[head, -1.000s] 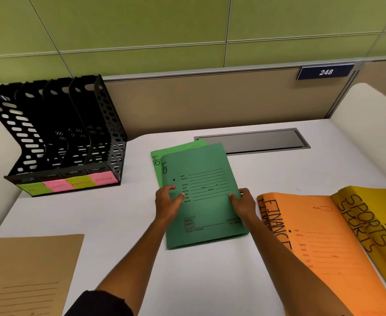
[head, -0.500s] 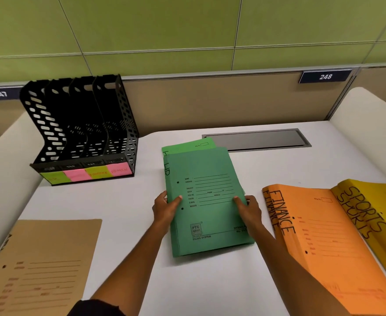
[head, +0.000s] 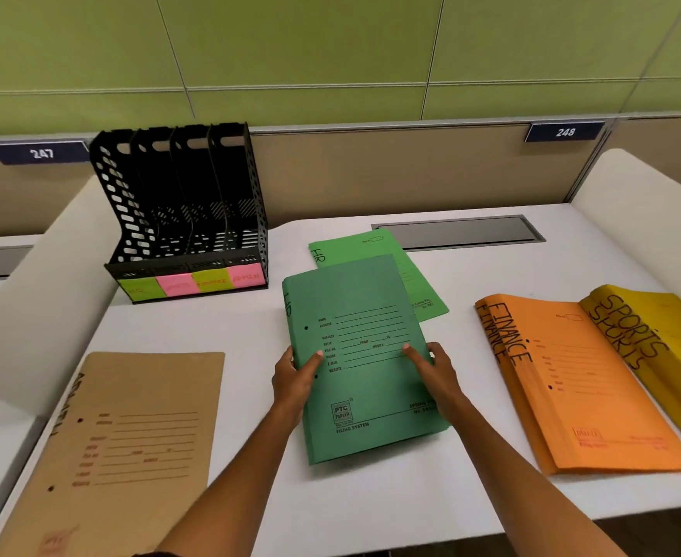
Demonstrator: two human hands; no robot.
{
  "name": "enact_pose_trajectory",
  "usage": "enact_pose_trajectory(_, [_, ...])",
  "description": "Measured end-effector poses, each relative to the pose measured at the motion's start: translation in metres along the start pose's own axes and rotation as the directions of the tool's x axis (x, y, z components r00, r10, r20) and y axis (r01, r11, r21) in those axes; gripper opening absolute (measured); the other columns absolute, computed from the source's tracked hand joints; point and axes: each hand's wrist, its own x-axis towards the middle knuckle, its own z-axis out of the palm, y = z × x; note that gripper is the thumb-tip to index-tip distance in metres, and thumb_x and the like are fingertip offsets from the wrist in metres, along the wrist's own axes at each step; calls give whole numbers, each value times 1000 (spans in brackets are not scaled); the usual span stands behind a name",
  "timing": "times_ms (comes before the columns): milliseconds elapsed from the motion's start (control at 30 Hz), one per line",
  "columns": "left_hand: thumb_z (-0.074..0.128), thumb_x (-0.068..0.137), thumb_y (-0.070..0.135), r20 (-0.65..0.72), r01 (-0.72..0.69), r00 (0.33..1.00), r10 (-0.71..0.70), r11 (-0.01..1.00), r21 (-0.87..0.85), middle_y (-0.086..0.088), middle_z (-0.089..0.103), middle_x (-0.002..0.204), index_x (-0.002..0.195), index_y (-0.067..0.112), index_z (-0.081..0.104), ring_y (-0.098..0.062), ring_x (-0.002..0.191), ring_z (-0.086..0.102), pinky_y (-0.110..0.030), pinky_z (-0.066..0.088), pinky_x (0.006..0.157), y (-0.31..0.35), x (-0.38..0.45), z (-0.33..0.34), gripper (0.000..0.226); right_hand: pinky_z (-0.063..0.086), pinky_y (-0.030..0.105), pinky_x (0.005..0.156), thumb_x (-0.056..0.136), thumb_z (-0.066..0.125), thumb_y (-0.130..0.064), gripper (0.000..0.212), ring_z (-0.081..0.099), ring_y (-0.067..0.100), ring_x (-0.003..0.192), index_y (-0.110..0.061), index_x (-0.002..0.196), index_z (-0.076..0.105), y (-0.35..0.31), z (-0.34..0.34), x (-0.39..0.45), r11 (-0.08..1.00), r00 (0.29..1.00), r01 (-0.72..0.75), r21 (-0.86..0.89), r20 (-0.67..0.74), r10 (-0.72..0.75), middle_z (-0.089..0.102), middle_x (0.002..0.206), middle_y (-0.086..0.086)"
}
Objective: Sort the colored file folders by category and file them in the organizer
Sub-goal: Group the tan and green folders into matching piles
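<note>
A dark green folder (head: pixel 355 315) marked HR sits in the middle of the desk, its near end raised slightly. My left hand (head: pixel 292 381) grips its left edge and my right hand (head: pixel 435 371) grips its right edge. A lighter green HR folder (head: pixel 411 271) lies flat behind it, partly covered. The black four-slot organizer (head: pixel 182 203) stands at the back left, with green and pink sticky labels (head: pixel 194 283) along its front. Orange FINANCE folders (head: pixel 588 387) and yellow SPORTS folders (head: pixel 668 339) lie stacked to the right. A brown folder (head: pixel 130 448) lies at the near left.
A grey cable hatch (head: pixel 459 233) is set into the white desk (head: pixel 250 327) behind the green folders. Cream partition ends (head: pixel 644 203) curve in on both sides. The desk's front edge runs near my forearms.
Both hands have pulled the dark green folder toward me, uncovering more of the lighter green HR folder behind it. The view has shifted left, showing more of the organizer and brown folder.
</note>
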Motion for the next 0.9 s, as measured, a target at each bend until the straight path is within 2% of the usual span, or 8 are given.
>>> enact_pose_trajectory(133, [67, 90, 35, -34, 0, 999, 2, 997, 73, 0, 69, 114, 123, 21, 60, -19, 97, 68, -33, 57, 82, -6, -21, -22, 36, 45, 47, 101, 71, 62, -74, 71, 56, 21, 115, -26, 124, 50, -3, 10, -32, 1000, 995, 8, 12, 99, -9, 58, 126, -4])
enact_pose_trajectory(233, [67, 90, 31, -53, 4, 999, 2, 994, 112, -3, 68, 116, 125, 18, 59, -23, 100, 67, -35, 56, 87, -13, -33, -38, 39, 47, 40, 94, 66, 63, -76, 74, 57, 15, 110, -29, 122, 49, -5, 15, -56, 1000, 988, 1, 20, 151, -4, 58, 124, -7])
enact_pose_trajectory(400, [70, 87, 20, -94, 32, 995, -17, 987, 157, -9, 68, 118, 122, 12, 60, -29, 102, 66, -41, 55, 90, -26, -47, -61, 37, 50, 46, 96, 70, 70, -67, 70, 61, 18, 107, -28, 123, 44, 4, 28, -92, 998, 981, -63, -11, 184, 64, 59, 119, -7])
enact_pose_trajectory(533, [71, 85, 18, -151, 62, 988, -30, 975, 215, -11, 66, 120, 119, 10, 58, -31, 104, 64, -38, 54, 89, -35, -54, -72, 38, 50, 34, 87, 77, 72, -56, 62, 59, 17, 105, -25, 122, 43, 11, 43, -118, 996, 985, -78, -50, 152, 85, 58, 118, -6])
enact_pose_trajectory(633, [71, 84, 17, -162, 75, 986, -30, 956, 283, -12, 65, 121, 117, 9, 56, -33, 106, 63, -43, 54, 91, -40, -57, -79, 37, 46, 26, 77, 80, 70, -51, 53, 58, 15, 101, -27, 119, 44, 18, 55, -135, 993, 992, -64, -104, 97, 74, 57, 112, -8])
enact_pose_trajectory(733, [73, 83, 18, -143, 65, 990, -13, 929, 363, -13, 64, 122, 118, 7, 55, -34, 108, 63, -46, 54, 92, -44, -57, -85, 42, 45, 20, 69, 85, 68, -44, 41, 59, 11, 93, -25, 118, 53, 28, 62, -146, 986, 999, -13, -165, 28, 18, 61, 110, -8])
enact_pose_trajectory(833, [75, 81, 22, -126, 58, 992, -3, 896, 439, -13, 64, 121, 120, 6, 56, -34, 107, 63, -47, 54, 91, -46, -59, -90, 46, 56, 31, 78, 87, 66, -35, 36, 65, 18, 92, -15, 116, 64, 35, 66, -151, 962, 999, 13, -274, -42, -25, 68, 111, 2])
enact_pose_trajectory(900, [74, 81, 21, -117, 55, 993, 3, 869, 492, -14, 63, 120, 118, 5, 57, -34, 107, 63, -46, 55, 90, -47, -60, -92, 44, 55, 39, 86, 87, 64, -33, 36, 64, 25, 97, -11, 116, 66, 37, 67, -152, 927, 997, -8, -375, -73, -21, 66, 111, 8])
